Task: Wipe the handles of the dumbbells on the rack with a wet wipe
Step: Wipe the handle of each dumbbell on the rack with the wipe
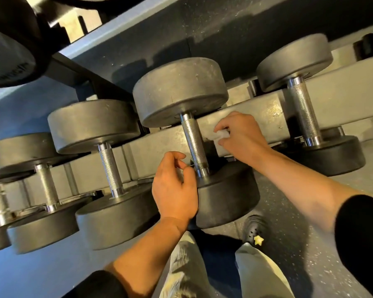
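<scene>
Setting: a gym corner seen from the head camera, with a speckled grey rubber floor (289, 244) under a grey metal dumbbell rack (256, 108) whose rails run slantwise across the picture.
Upper tier: the round dark end of a dumbbell (7, 59) juts in at top left, with faint lettering too blurred to read.
Lower tier: a row of black round-headed dumbbells lies across the rails, each with a knurled steel handle.
Middle dumbbell (179, 91): its handle (194, 143) runs between both hands, the near head resting at the rack's front edge.
Right neighbour (293, 61): well apart from the hands, its handle (303, 112) bare and shiny.
Left neighbours: one dumbbell (93, 125) just beside the middle one, then others trailing off toward the left edge.
Wet wipe (221, 134): a small white crumpled wad, held just right of the middle handle and not touching it.
Right hand (243, 136): fingers and thumb curled round the wipe, pinching it.
Left hand (174, 186): lies against the near head of the middle dumbbell by the handle's lower end, fingers loosely curled; whether they grip anything cannot be told.
Person: black sleeves (362, 244) pushed up the forearms, pale trousers (185, 267) and a black clog (255, 233) bearing a yellow star charm.
</scene>
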`<state>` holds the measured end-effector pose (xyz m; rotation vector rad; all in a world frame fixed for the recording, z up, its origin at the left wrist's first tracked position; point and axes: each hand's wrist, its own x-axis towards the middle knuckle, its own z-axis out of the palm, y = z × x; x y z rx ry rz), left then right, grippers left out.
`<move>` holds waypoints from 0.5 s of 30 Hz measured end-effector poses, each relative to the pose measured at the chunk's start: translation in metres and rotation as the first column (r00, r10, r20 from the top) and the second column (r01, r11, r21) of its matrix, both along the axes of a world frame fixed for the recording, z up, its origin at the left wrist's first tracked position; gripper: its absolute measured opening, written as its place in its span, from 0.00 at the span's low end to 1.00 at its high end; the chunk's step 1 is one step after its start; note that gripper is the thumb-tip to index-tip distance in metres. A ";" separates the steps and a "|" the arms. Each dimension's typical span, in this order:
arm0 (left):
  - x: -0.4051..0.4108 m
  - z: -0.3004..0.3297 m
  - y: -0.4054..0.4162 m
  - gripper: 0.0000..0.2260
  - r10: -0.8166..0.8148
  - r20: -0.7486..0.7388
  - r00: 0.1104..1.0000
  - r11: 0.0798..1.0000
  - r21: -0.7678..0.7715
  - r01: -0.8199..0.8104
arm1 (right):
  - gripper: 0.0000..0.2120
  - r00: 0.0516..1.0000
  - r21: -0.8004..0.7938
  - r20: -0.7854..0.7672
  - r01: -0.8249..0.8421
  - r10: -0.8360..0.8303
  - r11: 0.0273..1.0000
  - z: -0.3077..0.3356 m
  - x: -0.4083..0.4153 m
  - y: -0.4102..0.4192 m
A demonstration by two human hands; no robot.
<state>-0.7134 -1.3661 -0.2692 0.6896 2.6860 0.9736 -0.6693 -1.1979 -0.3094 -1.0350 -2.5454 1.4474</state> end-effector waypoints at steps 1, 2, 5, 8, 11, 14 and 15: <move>0.000 0.000 0.000 0.05 0.001 0.005 1.000 1.000 0.000 -0.001 | 0.14 1.000 0.016 0.000 0.000 0.000 1.000 0.000 -0.004 -0.001; 0.000 0.000 0.000 0.05 0.005 0.013 1.000 1.000 0.003 -0.006 | 0.14 0.999 0.006 -0.036 -0.006 0.006 1.000 0.001 -0.009 -0.003; 0.000 0.000 0.000 0.06 0.011 0.027 1.000 1.000 0.011 -0.011 | 0.14 0.977 -0.134 -0.207 0.015 -0.042 0.991 0.007 -0.022 -0.011; 0.000 0.000 0.000 0.06 0.006 0.028 1.000 1.000 0.011 -0.006 | 0.16 0.971 -0.184 -0.225 0.039 -0.081 0.982 0.001 -0.025 -0.013; 0.000 0.001 0.001 0.06 -0.001 0.030 1.000 1.000 0.010 0.001 | 0.12 0.974 -0.184 -0.214 0.038 -0.078 0.982 -0.004 -0.021 -0.013; 0.000 0.002 0.001 0.06 -0.001 0.032 0.999 1.000 0.013 0.001 | 0.04 0.977 -0.134 -0.210 0.011 -0.039 0.991 -0.001 -0.016 -0.014; 0.000 0.002 0.001 0.06 -0.001 0.031 1.000 1.000 0.012 0.001 | 0.03 0.978 -0.137 -0.207 -0.011 -0.018 0.991 -0.001 -0.013 -0.015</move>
